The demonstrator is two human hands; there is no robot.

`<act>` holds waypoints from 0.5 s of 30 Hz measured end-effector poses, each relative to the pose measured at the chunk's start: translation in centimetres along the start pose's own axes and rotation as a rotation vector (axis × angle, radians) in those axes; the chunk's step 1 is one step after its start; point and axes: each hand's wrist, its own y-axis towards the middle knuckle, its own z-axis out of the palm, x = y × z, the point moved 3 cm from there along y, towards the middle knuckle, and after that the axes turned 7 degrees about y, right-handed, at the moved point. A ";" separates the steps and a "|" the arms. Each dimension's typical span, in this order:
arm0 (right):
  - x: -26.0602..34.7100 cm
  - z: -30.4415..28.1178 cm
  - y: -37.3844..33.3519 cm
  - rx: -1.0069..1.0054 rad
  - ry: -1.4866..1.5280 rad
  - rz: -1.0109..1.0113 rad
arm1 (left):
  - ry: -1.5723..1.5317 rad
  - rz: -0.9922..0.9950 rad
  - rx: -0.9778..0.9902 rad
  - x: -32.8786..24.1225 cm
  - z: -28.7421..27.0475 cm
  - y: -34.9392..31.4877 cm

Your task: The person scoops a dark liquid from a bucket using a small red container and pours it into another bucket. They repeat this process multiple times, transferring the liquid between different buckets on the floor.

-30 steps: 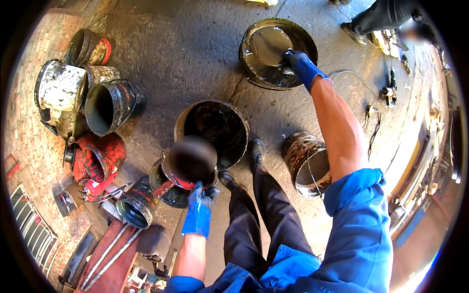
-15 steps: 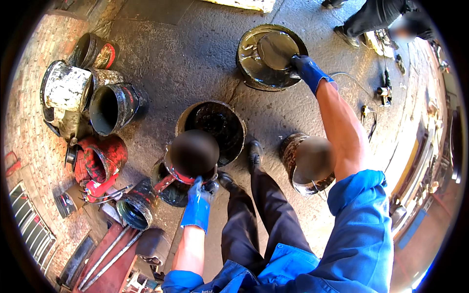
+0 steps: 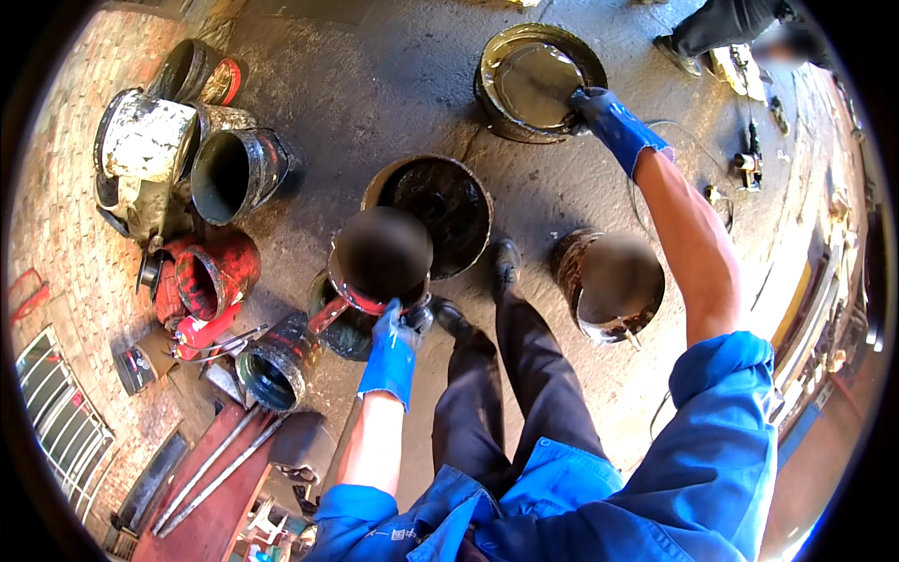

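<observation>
Blue-gloved left hand: fingers closed on the red rim of a pot, positioned at the near left edge of the drum. Right hand, likewise gloved: fingers gripping the edge of a pan within a tub, beyond and right of the drum. Worn bucket noted right of the drum.

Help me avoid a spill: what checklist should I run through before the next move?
1. Right hand on the round, brown, pan-like piece: ok, fingers at its edge.
2. Left hand on the round, red-rimmed container: ok, thumb at the rim.
3. Red-rimmed container's contents: cannot tell, blurred.
4. Contents of the round, brown-stained bucket at right: cannot tell, blurred.
5. Black shoes well clear of the wide, dark, round tub: probably not ok, one looks close beside it.
</observation>
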 end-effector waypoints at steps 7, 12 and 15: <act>3.2 11.0 -10.1 0.223 0.186 0.183 | 0.056 0.161 -0.001 -2.7 -2.4 -1.8; -3.5 16.9 -13.4 0.343 -0.081 0.271 | 0.001 0.140 -0.011 -2.7 -2.2 -2.0; -5.4 20.2 -16.6 0.490 -0.142 0.286 | 0.034 0.128 -0.129 -3.2 -3.6 -1.2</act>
